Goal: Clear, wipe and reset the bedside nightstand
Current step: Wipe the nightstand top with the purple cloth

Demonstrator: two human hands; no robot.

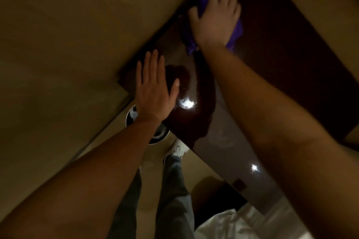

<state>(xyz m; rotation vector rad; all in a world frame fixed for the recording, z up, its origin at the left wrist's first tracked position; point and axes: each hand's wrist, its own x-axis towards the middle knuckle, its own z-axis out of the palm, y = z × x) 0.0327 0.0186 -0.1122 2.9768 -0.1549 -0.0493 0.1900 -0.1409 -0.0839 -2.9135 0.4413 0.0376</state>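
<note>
Cloth [236, 33] lies lengthwise along nightstand [272, 48] back edge, flat right hand [215, 19] pressing it; left hand [155, 87] flat.

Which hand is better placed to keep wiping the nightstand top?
Right. The right hand lies flat on the purple cloth, pressing it onto the dark nightstand top. The left hand rests flat near the top's edge, holding nothing.

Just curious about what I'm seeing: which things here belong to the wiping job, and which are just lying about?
Job: purple cloth, right hand pressing it, left hand, dark glossy nightstand top.
Lying about: round bin on floor, white bedding.
</note>
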